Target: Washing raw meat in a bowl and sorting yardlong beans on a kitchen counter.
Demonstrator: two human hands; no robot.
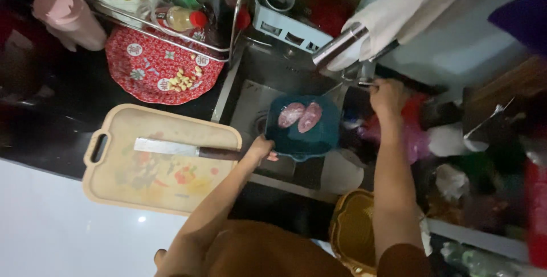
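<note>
Dim kitchen, seen from above: a dark worktop [51, 140] runs beside a steel sink [250, 106] set at the centre. The left hand [261, 149] has its grip closed on the near rim of a teal bowl [305, 134], holding it level over the sink basin so that what runs off falls into the drain. Two pink pieces of raw meat [300, 116] lie side by side in the bowl. The right hand [386, 96], at 2 o'clock from the bowl, rests on the tap handle [364, 82]; whether its grip is closed around it I cannot tell. The chrome spout [340, 45] sits just above, with a pale cloth [410, 9] draped over it.

At 9 o'clock from the bowl, a beige cutting board [159, 163] lies flat on the worktop, a cleaver [182, 149] laid across it with its handle toward the sink, within reach. At 11 o'clock a red patterned plate [154, 69] carries peeled garlic cloves [183, 79], partly under a wire dish rack [171, 21].
</note>
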